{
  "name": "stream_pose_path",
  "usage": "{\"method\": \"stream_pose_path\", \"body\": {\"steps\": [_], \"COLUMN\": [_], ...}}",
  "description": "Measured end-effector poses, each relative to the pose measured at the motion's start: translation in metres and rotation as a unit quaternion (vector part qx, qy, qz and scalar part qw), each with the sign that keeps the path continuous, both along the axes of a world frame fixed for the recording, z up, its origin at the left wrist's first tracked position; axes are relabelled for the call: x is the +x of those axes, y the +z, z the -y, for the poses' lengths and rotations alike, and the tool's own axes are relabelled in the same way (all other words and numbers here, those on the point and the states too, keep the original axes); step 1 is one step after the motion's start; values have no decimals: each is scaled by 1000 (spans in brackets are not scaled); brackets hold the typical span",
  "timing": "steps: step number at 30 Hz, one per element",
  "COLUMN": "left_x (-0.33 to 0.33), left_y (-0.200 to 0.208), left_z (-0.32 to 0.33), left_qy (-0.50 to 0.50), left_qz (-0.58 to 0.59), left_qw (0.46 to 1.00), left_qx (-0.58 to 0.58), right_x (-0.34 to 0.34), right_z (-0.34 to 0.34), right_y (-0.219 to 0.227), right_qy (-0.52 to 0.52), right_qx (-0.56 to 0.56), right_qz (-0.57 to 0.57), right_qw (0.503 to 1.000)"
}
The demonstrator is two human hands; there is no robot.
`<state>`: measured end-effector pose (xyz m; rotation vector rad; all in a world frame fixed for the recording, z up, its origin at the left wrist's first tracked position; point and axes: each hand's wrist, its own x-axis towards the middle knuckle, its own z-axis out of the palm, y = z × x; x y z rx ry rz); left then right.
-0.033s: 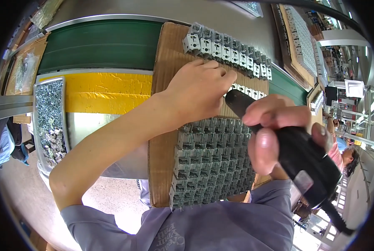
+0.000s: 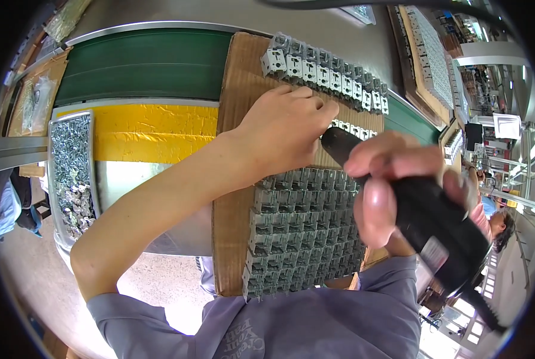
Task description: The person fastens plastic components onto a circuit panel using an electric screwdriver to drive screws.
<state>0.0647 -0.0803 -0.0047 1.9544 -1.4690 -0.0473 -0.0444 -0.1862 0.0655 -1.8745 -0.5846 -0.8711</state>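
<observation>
My right hand [image 2: 393, 158] is wrapped round a black corded power screwdriver [image 2: 438, 224], its dark nose angled toward the fingers of my left hand. My left hand [image 2: 291, 125] is closed, fingertips curled down at the left end of a short middle row of small white-faced housings [image 2: 356, 131]; what they pinch is hidden. Beyond it stands a double row of clear and white plastic housings [image 2: 324, 75]. Nearer my body, several rows of grey, translucent housings [image 2: 303, 224] stand packed together. All rest on a cardboard sheet [image 2: 231, 239]. The screwdriver's tip is hidden behind my left hand.
A clear tray of screws and small metal pieces [image 2: 73, 161] lies at the left, beside a yellow-taped strip [image 2: 154, 131]. A green belt [image 2: 148, 66] runs behind. Boards of housings [image 2: 429, 57] stand at far right; another person [image 2: 491, 224] is beyond.
The screwdriver and my right hand have shifted very slightly and look more blurred. My left hand and the rows of housings stay where they were.
</observation>
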Motion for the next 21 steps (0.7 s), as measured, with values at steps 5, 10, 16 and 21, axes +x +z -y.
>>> {"method": "stream_pose_path", "body": {"steps": [5, 10, 16, 21], "left_x": [7, 10, 9, 9], "left_y": [19, -5, -7, -5], "left_z": [-12, -16, -13, -14], "left_qy": [-28, -3, 4, 13], "left_qz": [-6, 6, -14, -48], "left_qw": [999, 1000, 999, 998], "left_qx": [31, -24, -47, -46], "right_x": [34, 39, 53, 61], "right_z": [30, 10, 7, 23], "right_y": [27, 21, 19, 19], "right_qy": [-24, -62, -45, -68], "right_qx": [117, 104, 115, 70], "right_qz": [-39, -49, -39, -36], "right_qw": [992, 991, 992, 995]}}
